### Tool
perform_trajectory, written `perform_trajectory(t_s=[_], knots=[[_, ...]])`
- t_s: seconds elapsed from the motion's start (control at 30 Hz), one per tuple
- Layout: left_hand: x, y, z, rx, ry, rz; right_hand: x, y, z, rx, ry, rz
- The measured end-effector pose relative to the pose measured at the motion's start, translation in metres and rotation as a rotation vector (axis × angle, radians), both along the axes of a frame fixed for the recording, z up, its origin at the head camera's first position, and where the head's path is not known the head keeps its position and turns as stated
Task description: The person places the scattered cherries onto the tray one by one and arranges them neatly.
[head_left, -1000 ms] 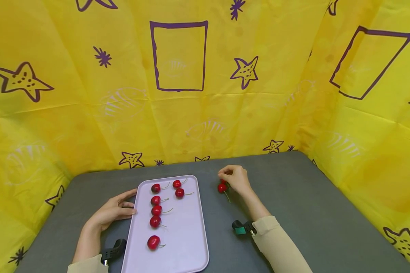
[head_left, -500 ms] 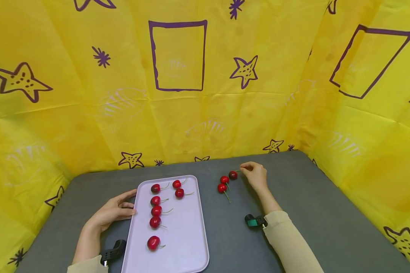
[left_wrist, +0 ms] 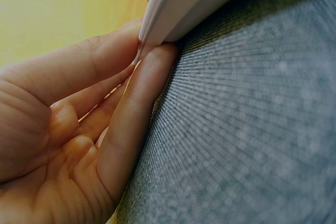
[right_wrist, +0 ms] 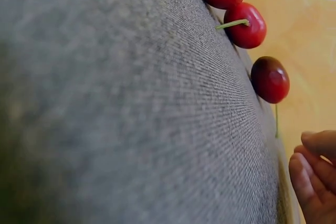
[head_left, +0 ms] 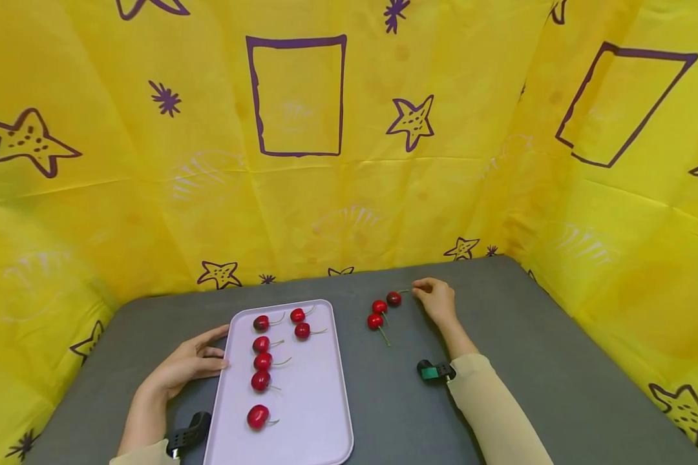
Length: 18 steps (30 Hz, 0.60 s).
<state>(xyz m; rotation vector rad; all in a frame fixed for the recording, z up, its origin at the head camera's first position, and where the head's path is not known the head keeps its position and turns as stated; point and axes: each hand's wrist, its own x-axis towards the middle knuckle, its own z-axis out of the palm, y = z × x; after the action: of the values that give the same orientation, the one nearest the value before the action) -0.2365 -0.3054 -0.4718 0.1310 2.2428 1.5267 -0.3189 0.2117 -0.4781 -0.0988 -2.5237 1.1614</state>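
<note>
A pale lilac tray [head_left: 320,420] holds several red cherries with stems, among them a large one [head_left: 258,418] near its front. My left hand [head_left: 183,365] grips the tray's left rim; in the left wrist view the rim [left_wrist: 157,19] sits between thumb and finger. My right hand [head_left: 436,302] is at the right of a dark red cherry [head_left: 393,298], close to its stem. The fingertips are bent, with nothing between them in the right wrist view. Two brighter cherries, an upper one [head_left: 379,307] and a lower one [head_left: 375,321], lie beside the dark one on the cloth.
A grey cloth-covered table [head_left: 395,420] lies under everything. Yellow curtains [head_left: 302,219] with purple starfish drawings stand at the back and sides. Each wrist wears a black strap, such as the right strap [head_left: 436,371].
My right hand has drawn back to the right from the loose cherries, uncovering the upper bright cherry and the dark one. The left hand stays at the tray rim.
</note>
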Motion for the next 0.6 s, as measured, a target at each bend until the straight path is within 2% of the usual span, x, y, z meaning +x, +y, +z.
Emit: perform_trajectory(t_s=[0.17, 0.3, 0.6], knots=[[-0.001, -0.0024, -0.001, 0.002, -0.005, 0.003, -0.0052, -0.0047, -0.0022, 0.032, 0.006, 0.068], [-0.0012, -0.0029, -0.0009, -0.002, -0.003, 0.003, -0.0071, -0.0069, -0.0043, 0.076, -0.026, 0.112], [0.0002, -0.0025, 0.0003, 0.0, -0.005, 0.008, -0.0047, -0.0095, -0.002, 0.11, -0.067, 0.173]])
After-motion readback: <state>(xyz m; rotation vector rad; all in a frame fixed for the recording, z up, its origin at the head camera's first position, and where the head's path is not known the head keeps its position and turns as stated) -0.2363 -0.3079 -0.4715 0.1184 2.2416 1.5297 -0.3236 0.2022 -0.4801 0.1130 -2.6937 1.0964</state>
